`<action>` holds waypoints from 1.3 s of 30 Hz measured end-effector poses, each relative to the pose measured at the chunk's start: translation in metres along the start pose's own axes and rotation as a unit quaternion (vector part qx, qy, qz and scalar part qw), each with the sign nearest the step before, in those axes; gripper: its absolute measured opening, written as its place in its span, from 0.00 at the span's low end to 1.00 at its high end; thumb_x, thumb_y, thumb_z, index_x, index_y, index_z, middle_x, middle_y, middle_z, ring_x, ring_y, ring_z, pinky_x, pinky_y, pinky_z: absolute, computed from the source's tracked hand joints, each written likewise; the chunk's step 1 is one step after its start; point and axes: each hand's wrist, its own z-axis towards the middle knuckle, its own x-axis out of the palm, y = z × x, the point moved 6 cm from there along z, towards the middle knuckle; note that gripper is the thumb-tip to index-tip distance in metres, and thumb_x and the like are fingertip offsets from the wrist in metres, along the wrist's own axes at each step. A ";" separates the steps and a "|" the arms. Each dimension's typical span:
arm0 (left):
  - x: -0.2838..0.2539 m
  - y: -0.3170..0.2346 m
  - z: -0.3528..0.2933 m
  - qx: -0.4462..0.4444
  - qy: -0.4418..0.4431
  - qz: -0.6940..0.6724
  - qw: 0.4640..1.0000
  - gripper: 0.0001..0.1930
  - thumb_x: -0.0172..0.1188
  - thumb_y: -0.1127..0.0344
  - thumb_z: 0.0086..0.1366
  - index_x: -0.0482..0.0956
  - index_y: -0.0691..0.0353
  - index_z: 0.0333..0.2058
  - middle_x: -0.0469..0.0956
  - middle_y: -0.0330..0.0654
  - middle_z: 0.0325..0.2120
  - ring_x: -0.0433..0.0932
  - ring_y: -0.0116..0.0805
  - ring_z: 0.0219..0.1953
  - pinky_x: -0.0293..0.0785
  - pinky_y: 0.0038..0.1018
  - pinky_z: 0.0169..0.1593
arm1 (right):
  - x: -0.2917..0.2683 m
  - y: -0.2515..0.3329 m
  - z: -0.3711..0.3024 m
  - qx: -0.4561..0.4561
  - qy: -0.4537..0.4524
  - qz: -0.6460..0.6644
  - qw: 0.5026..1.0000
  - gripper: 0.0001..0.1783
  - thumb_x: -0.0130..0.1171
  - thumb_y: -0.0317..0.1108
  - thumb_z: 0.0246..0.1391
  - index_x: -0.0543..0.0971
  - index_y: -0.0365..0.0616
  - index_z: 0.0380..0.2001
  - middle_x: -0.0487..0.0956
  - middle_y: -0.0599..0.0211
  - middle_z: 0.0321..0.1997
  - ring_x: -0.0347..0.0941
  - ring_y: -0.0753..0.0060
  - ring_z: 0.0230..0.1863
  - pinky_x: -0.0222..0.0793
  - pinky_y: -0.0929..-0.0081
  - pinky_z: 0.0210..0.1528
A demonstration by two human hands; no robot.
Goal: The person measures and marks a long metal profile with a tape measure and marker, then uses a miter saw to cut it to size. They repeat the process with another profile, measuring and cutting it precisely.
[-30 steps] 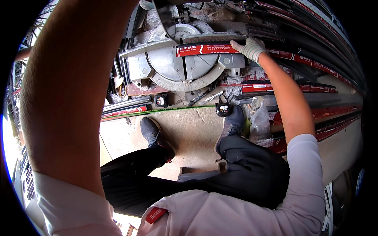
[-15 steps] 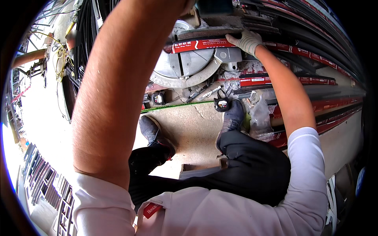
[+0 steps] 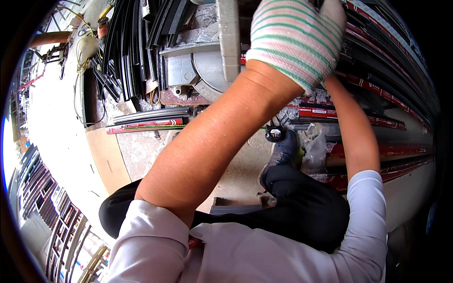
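Observation:
My left hand, in a striped knitted glove, reaches across to the right, high in the view. Its fingers run toward the top edge and are mostly hidden. Behind it my right hand is covered; only its wrist and forearm show. What either hand holds cannot be seen. Left of the glove is the mitre saw's round metal base, with an upright pale grey bar in front of it. A small bit of a red-labelled strip shows between bar and glove.
Black strips with red labels lie stacked at the right. More black strips stand at upper left, and a short red-labelled bundle lies below them. A tape measure is by my right shoe, near crumpled clear plastic.
My left arm has swung down and right from the top of the view, crossing in front of my right hand. The view has shifted, showing more of the left side.

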 end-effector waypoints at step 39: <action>0.005 -0.004 -0.059 -0.263 -0.072 -0.482 0.833 0.40 0.64 0.68 0.70 0.49 0.70 0.73 0.74 0.55 0.55 0.79 0.40 0.53 0.76 0.30 0.58 | 0.006 0.000 -0.005 0.065 0.029 0.105 0.992 0.55 0.49 0.88 0.46 0.78 0.56 0.63 0.84 0.55 0.58 0.79 0.53 0.63 0.71 0.61 0.65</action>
